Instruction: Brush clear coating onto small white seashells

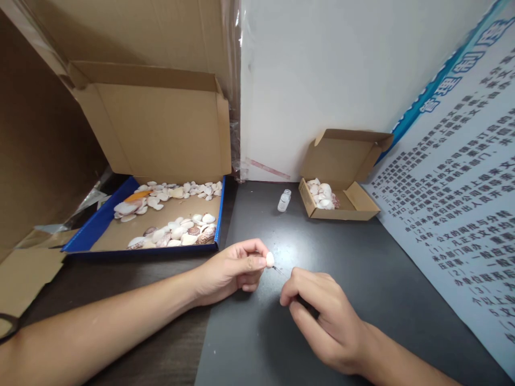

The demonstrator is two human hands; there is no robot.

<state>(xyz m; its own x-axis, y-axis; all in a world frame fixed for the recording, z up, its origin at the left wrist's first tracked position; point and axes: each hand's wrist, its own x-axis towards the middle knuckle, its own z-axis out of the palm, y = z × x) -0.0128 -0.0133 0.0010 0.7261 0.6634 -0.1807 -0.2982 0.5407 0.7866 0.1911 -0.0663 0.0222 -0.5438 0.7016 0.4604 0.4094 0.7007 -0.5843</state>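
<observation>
A small white seashell (270, 259) is pinched between the thumb and index finger of my left hand (237, 265). Closed around a thin brush (279, 271) is my right hand (322, 316). Its slim stem points up and left, with the dark tip at the lower edge of the shell. The brush's handle end is mostly hidden inside my fingers. Beyond my hands a small clear glass bottle (284, 201) stands on the dark table, with no cap visible on its neck.
On the left is a blue-sided cardboard box (161, 247), lid raised, with many shells (177, 231) in two groups. A smaller brown box (341, 214) at back right holds white shells (321, 194). A printed sheet (454, 214) borders the table's right side.
</observation>
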